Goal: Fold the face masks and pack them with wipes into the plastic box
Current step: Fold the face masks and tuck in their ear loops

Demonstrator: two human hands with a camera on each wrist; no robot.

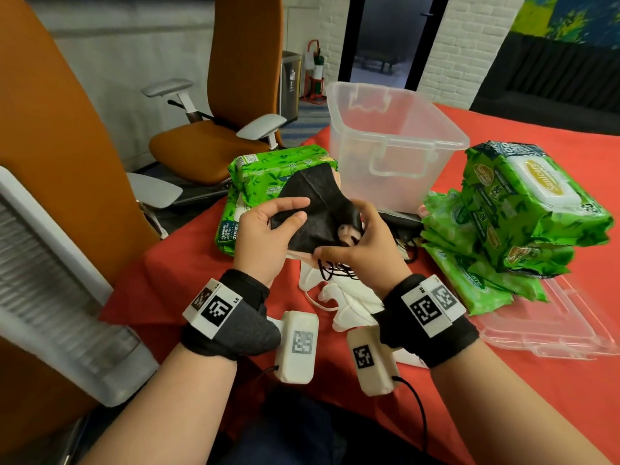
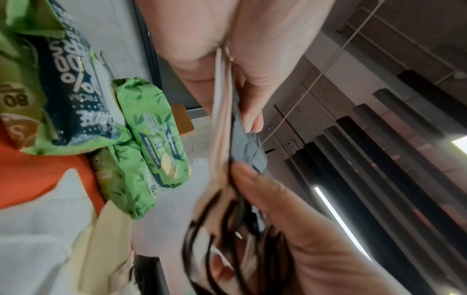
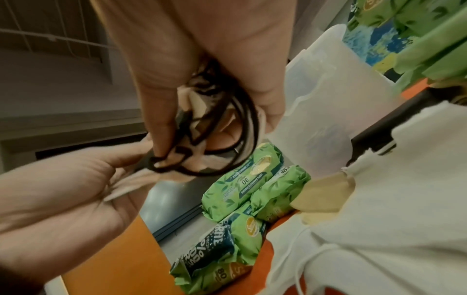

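Note:
Both hands hold a black face mask above the red table, in front of the clear plastic box. My left hand pinches its left side with thumb and fingers. My right hand grips the right end, where the black ear loops bunch in its fingers. Pale pink masks lie pressed behind the black mask in the same grip. White masks lie on the cloth under my wrists. Green wipes packs sit left and stacked right of the box.
The box's clear lid lies flat at the right, partly under the wipes stack. Orange office chairs stand past the table's left edge. A dark object lies in front of the box. The red cloth ends near my left forearm.

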